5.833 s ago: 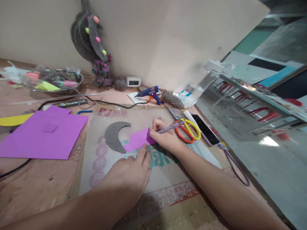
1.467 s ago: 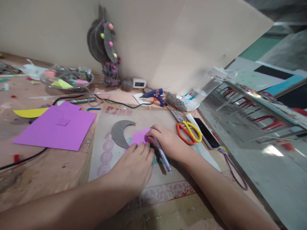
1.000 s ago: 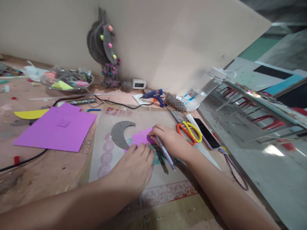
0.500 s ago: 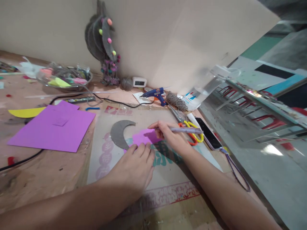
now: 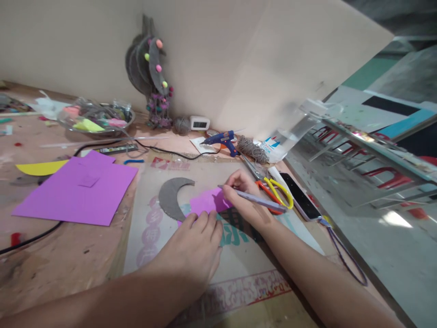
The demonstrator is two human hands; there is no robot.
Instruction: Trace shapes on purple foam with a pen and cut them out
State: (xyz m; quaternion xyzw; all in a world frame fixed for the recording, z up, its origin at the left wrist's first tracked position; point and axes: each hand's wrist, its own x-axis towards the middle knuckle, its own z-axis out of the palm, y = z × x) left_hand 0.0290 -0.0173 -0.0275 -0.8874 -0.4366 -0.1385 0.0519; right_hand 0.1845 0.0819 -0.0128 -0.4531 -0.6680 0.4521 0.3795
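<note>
Matte grey crescent (image 5: 170,198) | left hand (image 5: 195,241) palm down, fingers unclenched, resting on smooth purple piece (image 5: 206,200), inward from right edge of table (image 5: 85,264) | right hand (image 5: 248,210) side-on, fingers curled, pinching slim pen (image 5: 261,199)

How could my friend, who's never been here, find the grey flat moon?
On the pinkish worn table, find the pale sheet printed in red and green. On its left part, beside the bright purple flat piece under the bare left hand, lies a matt grey crescent. Unlike the grey crescents at the back, dotted with coloured balls, it lies flat and plain.
</note>
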